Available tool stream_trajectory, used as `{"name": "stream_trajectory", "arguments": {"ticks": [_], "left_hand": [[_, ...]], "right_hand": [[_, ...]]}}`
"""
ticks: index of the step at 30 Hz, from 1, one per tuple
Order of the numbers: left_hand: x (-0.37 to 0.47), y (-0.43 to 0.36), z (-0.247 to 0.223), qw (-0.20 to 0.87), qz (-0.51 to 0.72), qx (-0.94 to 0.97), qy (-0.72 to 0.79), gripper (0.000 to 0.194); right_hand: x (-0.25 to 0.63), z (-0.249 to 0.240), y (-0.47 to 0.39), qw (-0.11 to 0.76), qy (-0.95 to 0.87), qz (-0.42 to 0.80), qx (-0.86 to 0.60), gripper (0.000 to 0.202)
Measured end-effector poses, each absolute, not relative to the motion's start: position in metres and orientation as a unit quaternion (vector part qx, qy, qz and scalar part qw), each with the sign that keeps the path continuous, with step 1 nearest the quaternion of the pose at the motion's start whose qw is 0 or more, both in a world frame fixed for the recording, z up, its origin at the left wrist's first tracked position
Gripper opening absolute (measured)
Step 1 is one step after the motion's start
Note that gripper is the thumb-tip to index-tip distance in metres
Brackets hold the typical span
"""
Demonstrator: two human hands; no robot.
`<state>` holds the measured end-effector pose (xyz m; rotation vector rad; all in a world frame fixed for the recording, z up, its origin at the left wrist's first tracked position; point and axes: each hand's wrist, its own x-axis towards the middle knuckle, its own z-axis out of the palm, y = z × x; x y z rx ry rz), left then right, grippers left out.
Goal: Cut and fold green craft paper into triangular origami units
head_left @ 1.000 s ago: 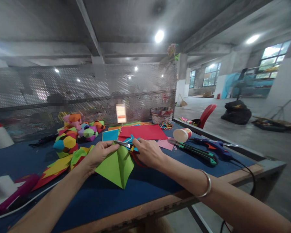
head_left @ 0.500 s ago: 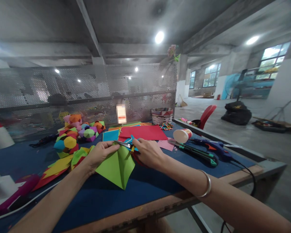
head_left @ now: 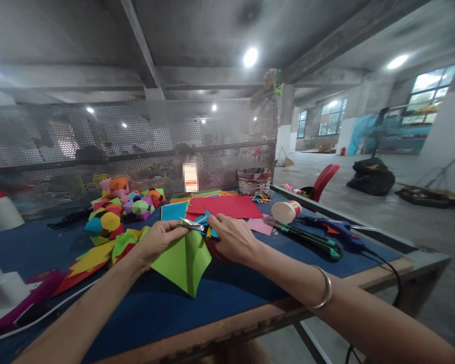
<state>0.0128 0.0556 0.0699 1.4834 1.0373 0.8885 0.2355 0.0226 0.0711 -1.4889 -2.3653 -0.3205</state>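
Observation:
A folded sheet of green paper (head_left: 182, 265) hangs from my left hand (head_left: 162, 240), its top corner pinched between thumb and fingers. My right hand (head_left: 233, 237) is closed around the handles of a pair of scissors (head_left: 197, 226). Their blades point left, a little apart, at the top of the green paper close to my left fingertips. Part of the handles is hidden by my right fingers. Behind my hands lie red paper (head_left: 227, 206) and blue paper (head_left: 174, 211).
Folded paper balls (head_left: 109, 221) and loose coloured sheets (head_left: 91, 260) lie at the left. To the right are a utility knife (head_left: 311, 240), a glue gun (head_left: 337, 233), a paper cup (head_left: 286, 211) and pink paper (head_left: 261, 226). A basket (head_left: 254, 180) stands behind.
The scissor blades have parted slightly at the top of the green paper. Both hands stay in nearly the same place.

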Motion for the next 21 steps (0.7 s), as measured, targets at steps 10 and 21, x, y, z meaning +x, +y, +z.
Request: {"name": "stream_trajectory", "arguments": {"ticks": [10, 21], "left_hand": [[0.0136, 0.0529, 0.0706, 0.539, 0.366, 0.612, 0.448, 0.020], [0.0149, 0.0524, 0.0706, 0.533, 0.357, 0.612, 0.463, 0.018]], "right_hand": [[0.2356, 0.0702, 0.0239, 0.153, -0.831, -0.106, -0.524, 0.032], [0.2342, 0.0700, 0.0237, 0.150, -0.829, -0.117, -0.526, 0.029]]}}
